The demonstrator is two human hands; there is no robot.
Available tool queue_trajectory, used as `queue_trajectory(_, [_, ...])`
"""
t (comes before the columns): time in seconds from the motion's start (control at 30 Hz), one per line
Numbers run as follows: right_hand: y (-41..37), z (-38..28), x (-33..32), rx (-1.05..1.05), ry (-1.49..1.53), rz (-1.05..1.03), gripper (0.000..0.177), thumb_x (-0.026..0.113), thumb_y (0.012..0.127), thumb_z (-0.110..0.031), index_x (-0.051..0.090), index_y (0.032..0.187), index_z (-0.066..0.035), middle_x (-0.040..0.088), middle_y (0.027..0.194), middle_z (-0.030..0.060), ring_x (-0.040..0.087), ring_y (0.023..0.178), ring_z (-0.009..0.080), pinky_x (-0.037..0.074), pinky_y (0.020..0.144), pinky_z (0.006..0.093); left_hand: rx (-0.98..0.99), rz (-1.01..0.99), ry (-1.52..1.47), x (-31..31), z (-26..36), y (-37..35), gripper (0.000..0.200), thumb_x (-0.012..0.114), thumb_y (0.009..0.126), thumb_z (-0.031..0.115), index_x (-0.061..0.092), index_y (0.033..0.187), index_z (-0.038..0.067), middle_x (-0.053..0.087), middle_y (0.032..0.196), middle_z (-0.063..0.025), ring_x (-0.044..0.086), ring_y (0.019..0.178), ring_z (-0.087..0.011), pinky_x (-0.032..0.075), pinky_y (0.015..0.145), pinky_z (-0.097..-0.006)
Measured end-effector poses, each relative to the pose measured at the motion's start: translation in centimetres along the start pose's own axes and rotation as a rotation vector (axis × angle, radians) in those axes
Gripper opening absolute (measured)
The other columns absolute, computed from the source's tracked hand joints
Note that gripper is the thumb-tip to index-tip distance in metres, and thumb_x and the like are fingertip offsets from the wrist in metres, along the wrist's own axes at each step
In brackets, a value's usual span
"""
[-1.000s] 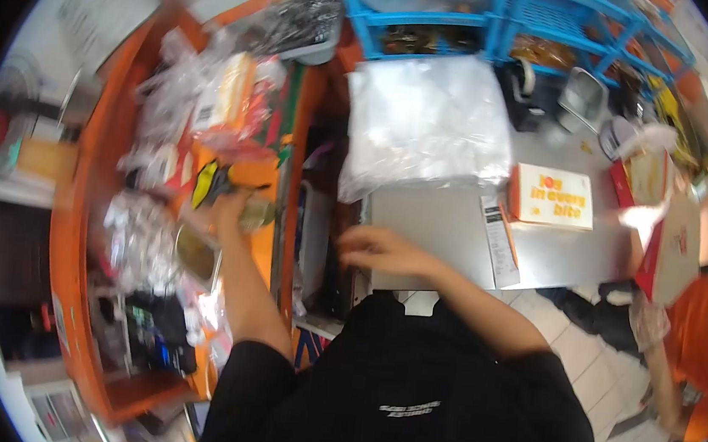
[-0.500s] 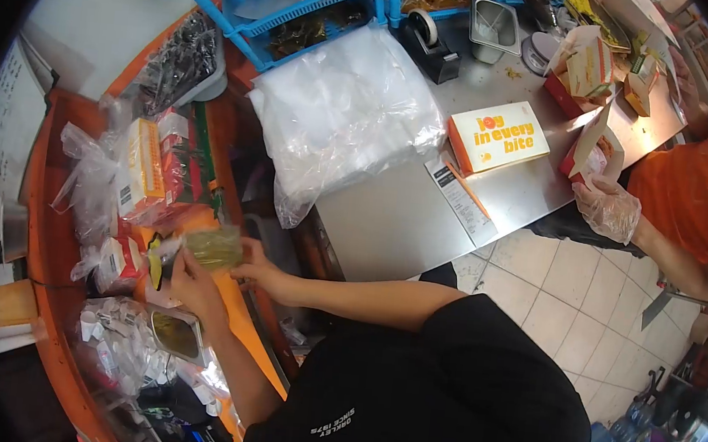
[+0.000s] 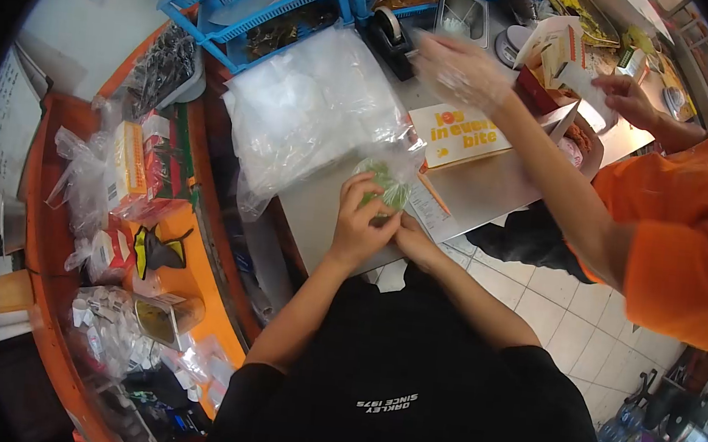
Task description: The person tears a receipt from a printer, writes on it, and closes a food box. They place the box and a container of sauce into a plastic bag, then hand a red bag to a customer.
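Note:
Both my hands are over the near edge of the steel table, together on a small transparent plastic bag with green contents (image 3: 392,184). My left hand (image 3: 359,226) has its fingers curled round the bag's lower left side. My right hand (image 3: 414,239) is closed at the bag's bottom, its fingertips partly hidden. Just beyond the bag lies a thick stack of transparent plastic bags (image 3: 310,102). A printed paper slip (image 3: 434,207) is to the right of the bag, and a white and orange box (image 3: 457,137) with lettering sits farther back.
A co-worker in an orange sleeve (image 3: 685,278) reaches a gloved hand (image 3: 462,69) across the box. At the back stand blue baskets (image 3: 276,9), a tape dispenser (image 3: 391,41) and a metal container (image 3: 463,18). On the left, an orange counter (image 3: 195,278) holds boxes and a tub (image 3: 165,320).
My hands have moved right from the orange counter to the steel table, carrying the bag with green contents. The co-worker's gloved hand has swung left over the lettered box.

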State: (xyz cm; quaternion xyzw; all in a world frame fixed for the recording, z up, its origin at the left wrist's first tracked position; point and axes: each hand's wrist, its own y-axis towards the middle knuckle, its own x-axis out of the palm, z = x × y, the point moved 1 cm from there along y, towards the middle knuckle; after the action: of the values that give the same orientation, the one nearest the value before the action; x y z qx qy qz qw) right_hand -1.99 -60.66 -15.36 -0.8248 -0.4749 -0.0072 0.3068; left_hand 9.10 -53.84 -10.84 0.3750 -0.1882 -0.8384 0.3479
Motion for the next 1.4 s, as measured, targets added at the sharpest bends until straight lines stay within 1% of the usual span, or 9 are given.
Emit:
queue_trajectory(0.23, [-8.0, -2.5, -7.3, -0.072, -0.820, 0.048, 0.025, 0.058, 0.088, -0.024, 0.066, 0.088, 0.001, 0.065, 0.077, 0.0185, 0.063, 0.070, 0.0283, 0.049, 0.067, 0.0388, 0.017, -0.090, 0.023, -0.7, 1.7, 2.3, 0.021, 0.077, 0.063, 0.009, 0.062, 0.077, 0.006, 0.058, 0.104, -0.0096, 0.051, 0.112, -0.0329, 0.041, 0.095, -0.0455])
queue_trajectory(0.37, [-11.1, 3.1, -14.6, 0.183, -1.178, 0.316, 0.056, 0.046, 0.093, -0.041, 0.063, 0.064, 0.003, 0.063, 0.065, 0.0202, 0.062, 0.062, 0.0347, 0.048, 0.067, 0.0440, -0.275, 0.043, 0.165, -6.2, 0.9, -1.6, 0.011, 0.068, 0.077, 0.012, 0.061, 0.082, 0.004, 0.060, 0.076, -0.0071, 0.057, 0.076, -0.0216, 0.044, 0.075, -0.0348])
queue_trajectory(0.43, [-11.5, 6.7, -18.0, 0.652, -1.068, 0.150, 0.072, 0.032, 0.090, -0.063, 0.069, 0.095, -0.001, 0.066, 0.101, 0.0227, 0.061, 0.102, 0.0347, 0.045, 0.090, 0.0443, -0.638, 0.223, 0.019, -8.7, -1.8, -6.8, 0.009, 0.062, 0.083, 0.010, 0.058, 0.082, 0.002, 0.053, 0.064, -0.0032, 0.052, 0.064, -0.0170, 0.040, 0.070, -0.0295])
queue_trajectory(0.57, [-11.8, 15.3, -19.3, 0.810, -0.776, 0.095, 0.103, 0.033, 0.080, -0.078, 0.013, 0.147, -0.001, 0.037, 0.142, 0.0256, 0.037, 0.132, 0.0380, 0.031, 0.108, 0.0436, -0.693, 0.553, 0.277, -9.7, -3.6, -16.6, 0.011, 0.056, 0.088, 0.009, 0.055, 0.086, -0.001, 0.053, 0.073, -0.0079, 0.055, 0.072, -0.0220, 0.045, 0.072, -0.0337])
queue_trajectory(0.7, [-9.7, 17.6, -18.5, 0.834, -0.825, 0.035, 0.106, 0.030, 0.077, -0.083, 0.011, 0.149, -0.007, 0.036, 0.144, 0.0222, 0.040, 0.130, 0.0342, 0.031, 0.108, 0.0428, -1.643, -0.612, 0.182, -10.1, -6.7, -27.4, 0.048, 0.051, 0.092, 0.028, 0.046, 0.130, -0.001, 0.043, 0.137, -0.0178, 0.040, 0.127, -0.0264, 0.031, 0.105, -0.0371])
queue_trajectory(0.77, [-9.2, 17.4, -17.9, 0.942, -0.640, -0.130, 0.101, 0.031, 0.079, -0.081, 0.016, 0.148, -0.009, 0.039, 0.143, 0.0192, 0.042, 0.129, 0.0327, 0.032, 0.107, 0.0425, -1.805, -0.713, -0.310, -10.4, -4.7, -28.7, 0.049, 0.052, 0.092, 0.029, 0.046, 0.130, -0.001, 0.043, 0.137, -0.0178, 0.040, 0.127, -0.0263, 0.032, 0.105, -0.0366])
queue_trajectory(0.93, [-7.5, 13.7, -15.9, 0.699, -0.769, -0.416, 0.065, 0.032, 0.095, -0.058, 0.040, 0.140, -0.012, 0.056, 0.127, 0.0114, 0.060, 0.101, 0.0233, 0.052, 0.082, 0.0380, -1.831, -0.399, -0.873, -10.4, -2.4, -28.9, 0.052, 0.052, 0.091, 0.033, 0.045, 0.131, 0.000, 0.044, 0.137, -0.0177, 0.041, 0.127, -0.0260, 0.032, 0.105, -0.0352])
queue_trajectory(1.1, [-7.3, 14.4, -14.5, 0.470, -0.621, -0.381, 0.063, 0.032, 0.097, -0.047, 0.025, 0.147, -0.008, 0.034, 0.148, 0.0116, 0.032, 0.135, 0.0263, 0.028, 0.109, 0.0377, -1.774, -0.275, -1.106, -9.8, -1.3, -27.9, 0.055, 0.053, 0.091, 0.037, 0.045, 0.132, 0.000, 0.044, 0.137, -0.0177, 0.042, 0.126, -0.0258, 0.032, 0.105, -0.0338])
queue_trajectory(1.4, [-7.8, 7.7, -13.7, 0.178, 0.673, -0.242, 0.063, 0.038, 0.097, -0.048, 0.037, 0.135, 0.003, 0.049, 0.130, 0.0213, 0.048, 0.122, 0.0288, 0.037, 0.105, 0.0405, -1.549, -0.446, -1.309, -7.5, -1.9, -19.7, 0.061, 0.054, 0.090, 0.043, 0.045, 0.133, 0.001, 0.045, 0.137, -0.0176, 0.044, 0.125, -0.0253, 0.033, 0.105, -0.0313])
